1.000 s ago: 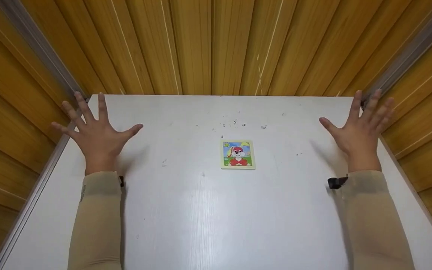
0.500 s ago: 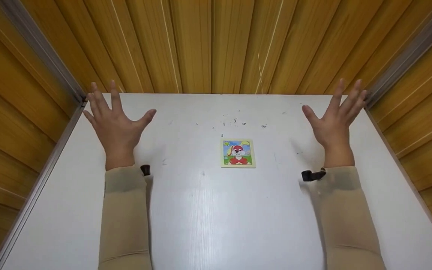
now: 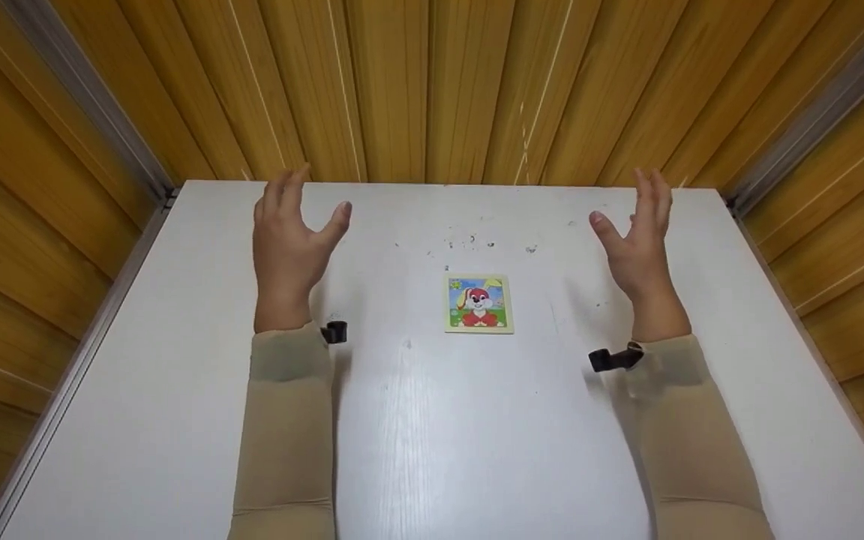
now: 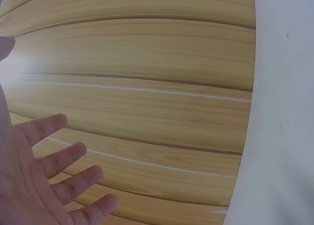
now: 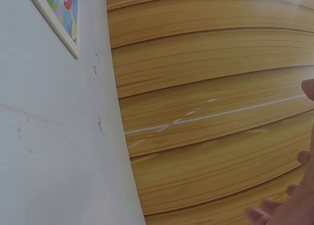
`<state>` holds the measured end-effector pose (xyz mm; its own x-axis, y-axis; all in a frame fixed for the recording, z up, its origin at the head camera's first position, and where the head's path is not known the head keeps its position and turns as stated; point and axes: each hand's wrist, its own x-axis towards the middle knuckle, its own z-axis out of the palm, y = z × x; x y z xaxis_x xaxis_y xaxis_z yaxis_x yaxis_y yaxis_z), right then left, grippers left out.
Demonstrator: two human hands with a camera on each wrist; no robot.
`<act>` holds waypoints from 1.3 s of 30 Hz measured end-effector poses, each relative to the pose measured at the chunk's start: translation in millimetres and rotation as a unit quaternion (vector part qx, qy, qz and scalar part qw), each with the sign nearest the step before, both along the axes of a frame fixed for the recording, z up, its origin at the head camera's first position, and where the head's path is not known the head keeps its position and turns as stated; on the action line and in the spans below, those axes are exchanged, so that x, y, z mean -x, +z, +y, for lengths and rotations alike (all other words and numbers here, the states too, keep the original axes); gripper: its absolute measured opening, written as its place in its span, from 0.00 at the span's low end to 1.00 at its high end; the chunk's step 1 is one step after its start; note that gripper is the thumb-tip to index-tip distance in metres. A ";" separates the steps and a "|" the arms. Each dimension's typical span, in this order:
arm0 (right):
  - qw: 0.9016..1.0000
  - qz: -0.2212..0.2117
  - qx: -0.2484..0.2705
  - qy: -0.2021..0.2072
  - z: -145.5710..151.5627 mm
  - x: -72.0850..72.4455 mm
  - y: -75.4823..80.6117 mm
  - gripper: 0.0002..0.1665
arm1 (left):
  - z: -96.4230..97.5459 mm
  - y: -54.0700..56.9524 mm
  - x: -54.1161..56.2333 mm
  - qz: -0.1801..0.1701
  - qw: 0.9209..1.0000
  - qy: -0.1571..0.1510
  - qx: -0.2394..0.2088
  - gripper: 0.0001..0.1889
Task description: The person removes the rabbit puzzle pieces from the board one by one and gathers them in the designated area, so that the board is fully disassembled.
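A square picture puzzle board (image 3: 478,304) with a pale frame lies flat at the middle of the white table, showing a red and white cartoon rabbit. To its left, my left hand (image 3: 289,244) is held above the table, thumb apart from the extended fingers, with nothing in it. On the other side, my right hand (image 3: 638,251) hovers in a like pose and holds nothing. Neither hand touches the board. One corner of the puzzle board (image 5: 61,18) shows at the top left of the right wrist view. The left wrist view has the fingers (image 4: 61,158) spread apart.
The white table (image 3: 439,435) has small dark marks behind the board. Wood-patterned panels (image 3: 394,90) rise along the back and both sides. A small black camera (image 3: 616,358) is worn at the right wrist, another camera (image 3: 334,332) at the left.
Both hands have come inward from the table's sides, the left one farther, and their fingers are less widely spread. The puzzle board has stayed in place.
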<state>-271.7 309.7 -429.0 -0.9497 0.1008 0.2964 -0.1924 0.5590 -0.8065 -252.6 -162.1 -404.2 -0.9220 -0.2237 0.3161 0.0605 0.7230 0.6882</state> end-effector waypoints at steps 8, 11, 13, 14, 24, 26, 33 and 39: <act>0.992 -0.079 0.057 0.081 -12.5 6.8 -13.2 0.48 | 17.4 -20.3 1.3 -0.048 0.992 -0.086 -0.073 0.33; 0.987 -0.105 0.072 0.098 -20.8 4.4 -18.7 0.48 | 25.9 -27.4 2.1 -0.069 0.987 -0.109 -0.101 0.29; 0.983 -0.123 0.080 0.112 -25.7 3.9 -23.6 0.47 | 31.6 -32.1 3.2 -0.081 0.982 -0.125 -0.113 0.27; 0.980 -0.131 0.082 0.122 -27.9 4.0 -26.8 0.47 | 34.7 -34.5 4.0 -0.085 0.981 -0.132 -0.117 0.26; 0.951 -0.227 0.069 0.199 -49.8 3.5 -54.7 0.49 | 76.2 -39.7 9.7 -0.160 0.951 -0.164 -0.209 0.24; 0.948 -0.232 0.065 0.210 -53.0 3.2 -57.1 0.50 | 83.8 -41.1 10.0 -0.167 0.950 -0.169 -0.201 0.23; 0.942 -0.241 0.010 0.234 -52.1 0.5 -61.2 0.53 | 104.8 -57.2 10.7 -0.199 0.946 -0.193 -0.166 0.23; 0.930 -0.246 -0.024 0.271 -50.2 -2.1 -61.5 0.57 | 113.3 -70.1 11.2 -0.218 0.943 -0.203 -0.147 0.22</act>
